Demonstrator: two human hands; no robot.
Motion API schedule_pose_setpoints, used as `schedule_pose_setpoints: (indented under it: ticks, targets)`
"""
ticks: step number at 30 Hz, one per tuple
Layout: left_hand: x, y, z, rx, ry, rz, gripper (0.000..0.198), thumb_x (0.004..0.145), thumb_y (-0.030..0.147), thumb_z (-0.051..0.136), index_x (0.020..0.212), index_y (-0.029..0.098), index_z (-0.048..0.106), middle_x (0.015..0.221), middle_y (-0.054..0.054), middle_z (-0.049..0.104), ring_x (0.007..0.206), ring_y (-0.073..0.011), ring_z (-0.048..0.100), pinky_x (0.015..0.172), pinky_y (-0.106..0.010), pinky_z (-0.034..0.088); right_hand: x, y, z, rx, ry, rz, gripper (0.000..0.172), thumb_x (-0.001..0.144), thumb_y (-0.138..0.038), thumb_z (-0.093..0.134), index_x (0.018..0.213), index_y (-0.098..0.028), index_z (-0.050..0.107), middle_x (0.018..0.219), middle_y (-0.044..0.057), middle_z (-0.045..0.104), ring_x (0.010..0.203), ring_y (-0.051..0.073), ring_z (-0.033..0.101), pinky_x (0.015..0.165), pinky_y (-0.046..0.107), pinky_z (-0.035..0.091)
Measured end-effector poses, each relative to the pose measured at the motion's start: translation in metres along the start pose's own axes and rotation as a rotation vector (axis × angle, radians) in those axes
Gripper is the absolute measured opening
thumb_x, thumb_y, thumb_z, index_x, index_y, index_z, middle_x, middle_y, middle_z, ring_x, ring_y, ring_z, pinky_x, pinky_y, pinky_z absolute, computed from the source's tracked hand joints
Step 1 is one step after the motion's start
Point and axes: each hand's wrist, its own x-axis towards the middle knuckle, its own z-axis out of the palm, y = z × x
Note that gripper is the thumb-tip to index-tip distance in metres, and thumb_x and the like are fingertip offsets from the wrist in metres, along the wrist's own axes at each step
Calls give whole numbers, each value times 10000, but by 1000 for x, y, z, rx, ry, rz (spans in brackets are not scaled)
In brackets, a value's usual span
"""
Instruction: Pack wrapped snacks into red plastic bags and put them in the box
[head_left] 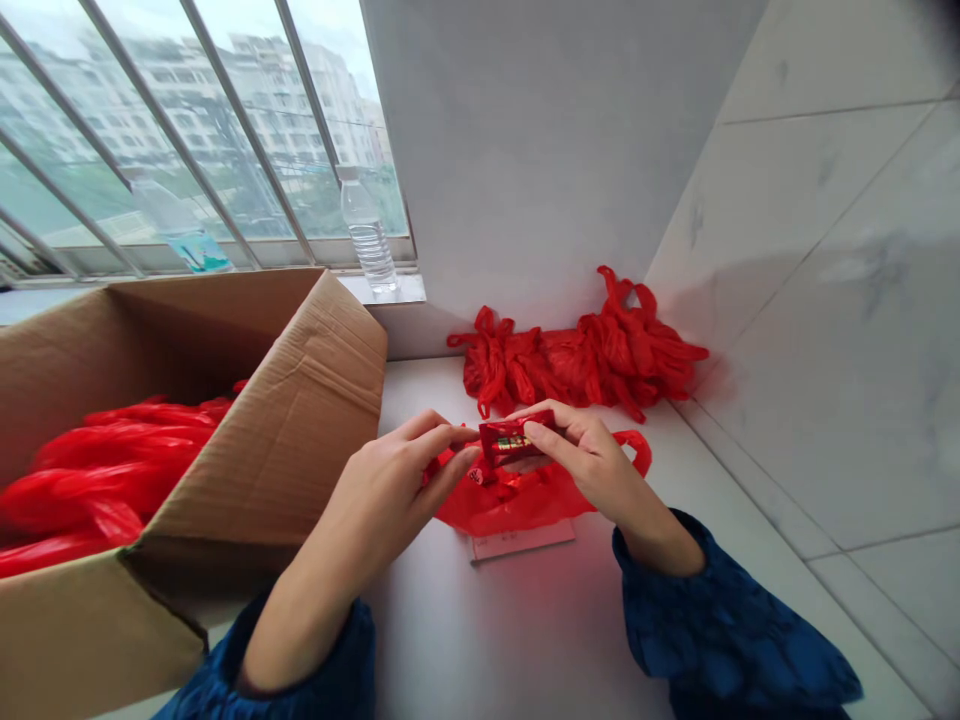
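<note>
Between my hands is a small red packet (504,440) with gold and green print. My right hand (581,450) grips it, thumb on its face and fingers behind. At the packet's left end is my left hand (409,470), thumb and fingertips close together; whether they pinch its edge is unclear. Directly below lies an open red plastic bag (517,508) with shiny red packets inside, partly hidden by my hands. A flat pinkish card or box (525,541) sticks out from under the bag's near side.
A large cardboard box (300,400) holding red plastic bags (112,460) stands at left. Knotted red bags (577,355) line the back wall. A clear bottle (367,235) stands on the sill, another bottle (184,230) by the window bars. A tiled wall (847,300) bounds the right.
</note>
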Motion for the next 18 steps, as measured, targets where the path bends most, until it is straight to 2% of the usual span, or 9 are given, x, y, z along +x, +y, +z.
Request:
schedule_pose_setpoints:
  ticks: [4, 8, 10, 14, 18]
  targets:
    - [7, 3, 6, -12, -8, -7, 296, 1024, 421, 456, 944, 222, 661, 928, -2, 614, 728, -139, 587, 677, -270, 402, 1, 3, 3, 31, -36, 49, 344, 966, -501, 580, 1109, -203, 677, 933, 43, 736, 845, 198, 742, 787, 352, 634]
    - [9, 2, 7, -42, 8, 6, 320, 1027, 396, 439, 828, 196, 590, 847, -2, 575, 693, -136, 544, 658, -267, 384, 2, 4, 1, 13, -41, 19, 332, 1004, -491, 507, 1043, -211, 682, 870, 25, 695, 833, 187, 704, 749, 316, 601]
    - [9, 0, 7, -54, 12, 14, 326, 1030, 389, 425, 807, 194, 560, 824, 1, 557, 682, -135, 525, 654, -266, 378, 2, 4, -2, -85, -29, -14, 334, 1016, -479, 485, 963, -208, 673, 838, 13, 659, 799, 175, 665, 728, 297, 567]
    - [11, -5, 6, -83, -18, 20, 354, 1038, 390, 391, 764, 194, 502, 790, 6, 525, 667, -133, 494, 637, -261, 367, 1, 5, -9, -425, 15, -67, 408, 1029, -468, 451, 750, -200, 580, 715, -18, 534, 696, 145, 545, 649, 261, 455]
    - [13, -9, 6, -109, -50, 17, 371, 1034, 403, 387, 739, 196, 473, 769, 8, 514, 660, -133, 476, 621, -253, 360, 1, 6, -12, -469, -7, -64, 426, 1040, -452, 421, 708, -200, 510, 685, -28, 471, 660, 134, 474, 613, 263, 382]
